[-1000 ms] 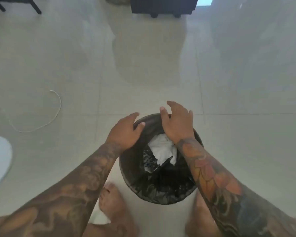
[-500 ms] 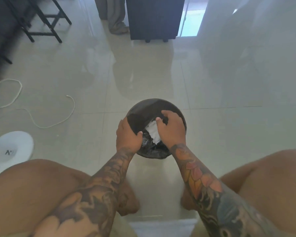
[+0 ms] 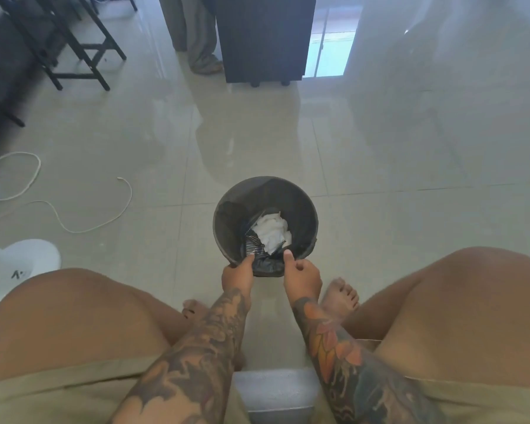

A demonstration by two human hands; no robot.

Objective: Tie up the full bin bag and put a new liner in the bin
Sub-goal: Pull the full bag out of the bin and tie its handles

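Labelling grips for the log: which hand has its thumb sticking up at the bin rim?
The right hand: thumb up by the bin rim. The left hand grips the black bag edge, thumb hidden.

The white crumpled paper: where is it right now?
In the head view it lies centre frame inside the black bin, on the bin bag, just beyond the left hand and right hand at the near rim.

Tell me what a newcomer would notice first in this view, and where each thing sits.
First, the round dark bin on the tiled floor mid-frame, with white crumpled paper showing inside the black bin bag. At its near rim the left hand and right hand, on tattooed forearms, pinch the bag's edge. A loose white cord curls on the floor to the left.
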